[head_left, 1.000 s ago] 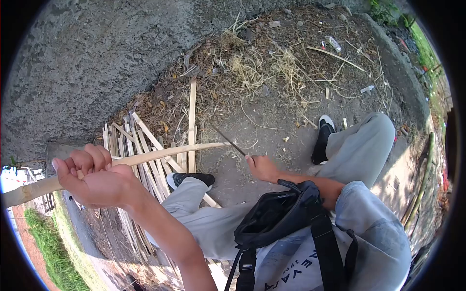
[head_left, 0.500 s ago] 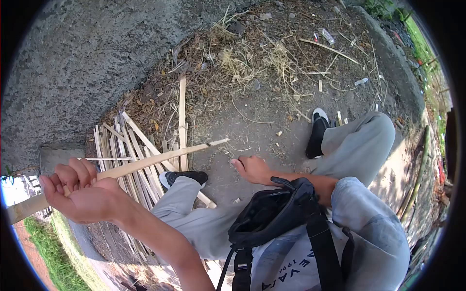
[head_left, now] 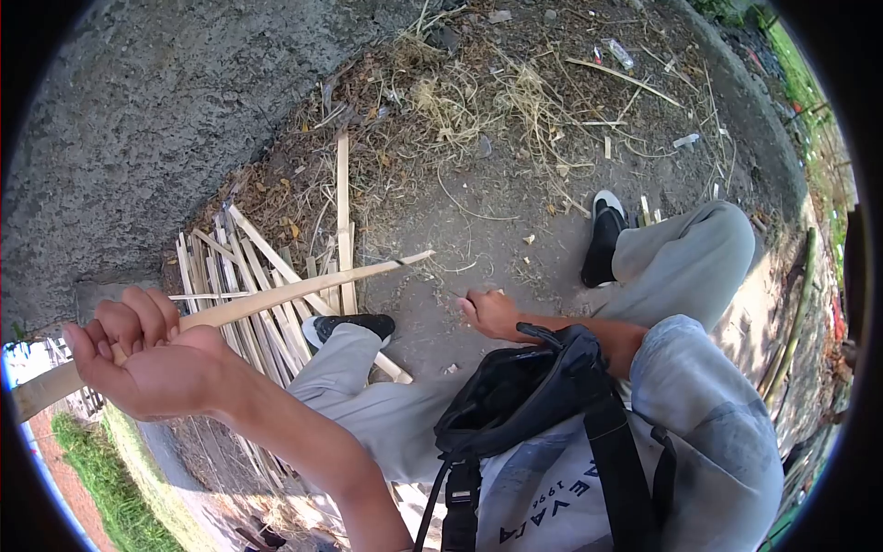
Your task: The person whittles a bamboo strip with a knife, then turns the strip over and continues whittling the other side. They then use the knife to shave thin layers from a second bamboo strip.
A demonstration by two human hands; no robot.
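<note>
My left hand (head_left: 138,354) is closed around a long, pale bamboo strip (head_left: 276,293). The strip runs from the left edge of view towards the middle, bows slightly and narrows to a tip with a dark band near it. My right hand (head_left: 490,315) is held low in front of the black bag, fingers curled in. A thin dark sliver shows at its fingertips, too small to name. The right hand is apart from the strip, below and right of its tip. Below the strip, a pile of split strips (head_left: 225,267) lies on the ground.
A rough grey concrete wall (head_left: 166,120) rises at upper left. Dry fibre shavings (head_left: 451,106) and leaves cover the ground ahead. A plastic bottle (head_left: 620,54) lies farther off. My black shoes (head_left: 602,244) stand apart, and an open black bag (head_left: 515,386) hangs at my front.
My right hand has moved slightly right and its fingers are curled more tightly. The bamboo strip bows a little more, its tip slightly higher. My left hand keeps its hold.
</note>
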